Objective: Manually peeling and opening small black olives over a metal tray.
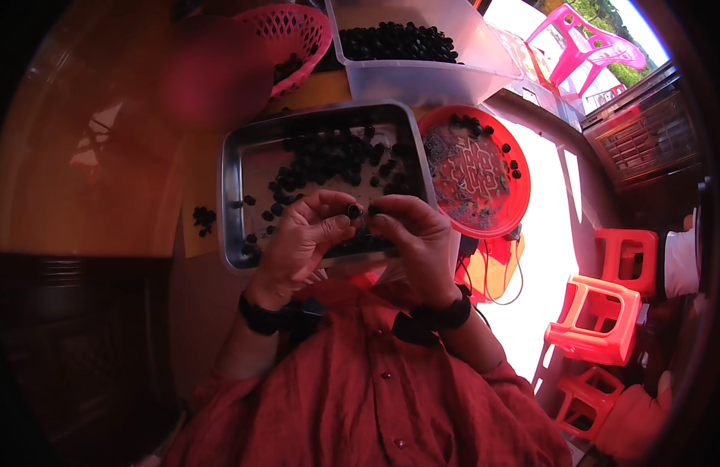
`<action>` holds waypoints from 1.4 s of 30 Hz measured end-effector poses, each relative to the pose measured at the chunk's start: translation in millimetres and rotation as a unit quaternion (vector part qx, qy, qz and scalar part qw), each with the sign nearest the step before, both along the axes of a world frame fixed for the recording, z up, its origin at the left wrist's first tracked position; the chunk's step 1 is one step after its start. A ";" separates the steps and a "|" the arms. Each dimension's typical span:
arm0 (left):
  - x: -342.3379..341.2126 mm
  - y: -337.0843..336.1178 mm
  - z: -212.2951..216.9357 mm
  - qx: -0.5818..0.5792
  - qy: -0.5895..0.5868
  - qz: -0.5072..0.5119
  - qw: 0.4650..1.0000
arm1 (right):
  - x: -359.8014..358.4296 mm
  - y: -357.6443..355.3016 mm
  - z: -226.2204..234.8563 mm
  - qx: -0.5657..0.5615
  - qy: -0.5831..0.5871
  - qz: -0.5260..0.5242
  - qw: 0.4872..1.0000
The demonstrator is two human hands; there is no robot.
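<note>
We see the left grip [291, 247] pinching a dark round piece [353, 211], right grip [418, 243] pinching a small dark bit [373, 209], both above the metal tray [255, 159]. Red plate [523, 194] crowds its right; clear bin [430, 82] behind. Blurred pink shape [220, 74] blocks part of our pink basket [307, 27].

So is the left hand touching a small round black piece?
Touching: the head view shows the left hand pinching the small round black piece, skin against its edge.

A loose red shirt [340, 389] fills the lower middle of the frame, its cloth creased, small shiny buttons [387, 375] down the front. I can see wide black bands [260, 316] circling both wrists, just below the bare left hand [296, 245] and bare right hand [422, 243].
</note>
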State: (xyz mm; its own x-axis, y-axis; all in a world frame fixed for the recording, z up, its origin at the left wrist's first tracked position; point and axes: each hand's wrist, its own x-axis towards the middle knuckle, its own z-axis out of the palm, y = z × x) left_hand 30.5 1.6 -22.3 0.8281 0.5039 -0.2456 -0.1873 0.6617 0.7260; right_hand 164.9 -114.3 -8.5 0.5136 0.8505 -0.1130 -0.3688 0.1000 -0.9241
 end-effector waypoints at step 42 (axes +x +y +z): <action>13.0 -12.8 3.3 0.194 0.031 0.038 0.980 | 13.4 1.4 3.5 -0.041 -0.057 0.050 0.996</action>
State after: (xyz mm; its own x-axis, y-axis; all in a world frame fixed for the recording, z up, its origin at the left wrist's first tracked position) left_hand 43.5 -11.2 -19.0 0.7742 0.6289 -0.0718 -0.1738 0.3203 0.9312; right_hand 178.3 -112.9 -5.0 0.4406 0.8884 -0.1292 -0.2645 -0.0091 -0.9644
